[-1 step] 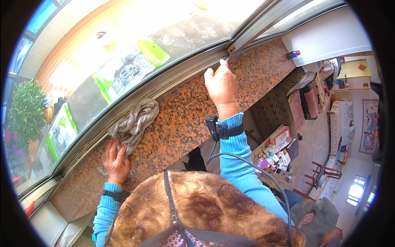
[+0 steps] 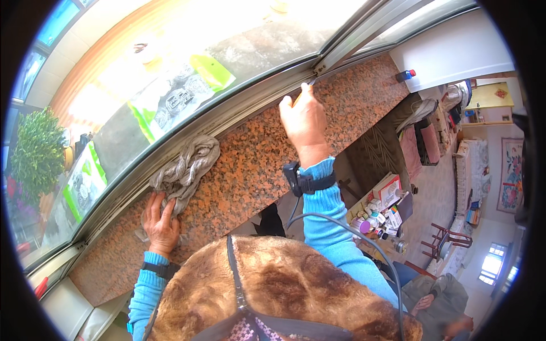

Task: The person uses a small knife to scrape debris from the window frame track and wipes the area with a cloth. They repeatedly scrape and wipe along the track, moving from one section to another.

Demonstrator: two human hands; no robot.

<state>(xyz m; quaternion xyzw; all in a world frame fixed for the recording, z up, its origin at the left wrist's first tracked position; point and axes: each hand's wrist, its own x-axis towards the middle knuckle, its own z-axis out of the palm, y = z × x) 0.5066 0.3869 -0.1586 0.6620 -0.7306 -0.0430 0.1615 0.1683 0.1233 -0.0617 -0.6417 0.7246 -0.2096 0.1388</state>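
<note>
My right hand (image 2: 305,120) is closed around a thin tool (image 2: 297,99) with a yellowish handle, at the inner edge of the window track (image 2: 250,111). Most of the tool is hidden by my fingers, so its exact kind cannot be told. Its tip end is near the upright of the sliding window frame (image 2: 335,54). My left hand (image 2: 161,226) lies with fingers stretched and spread on the speckled reddish stone sill (image 2: 250,165). Its fingertips touch the near end of a crumpled grey cloth (image 2: 190,165), which rests on the sill against the track.
A small dark bottle with a red cap (image 2: 405,75) stands at the sill's far right. A cable (image 2: 341,223) hangs from my right wrist strap. Below at right are a cluttered table (image 2: 378,219), a wooden chair (image 2: 446,241) and a seated person (image 2: 438,301). Green-and-white bags (image 2: 179,99) lie beyond the glass.
My right hand has shifted very slightly left along the track with the tool in it. My left hand and the cloth have stayed in place.
</note>
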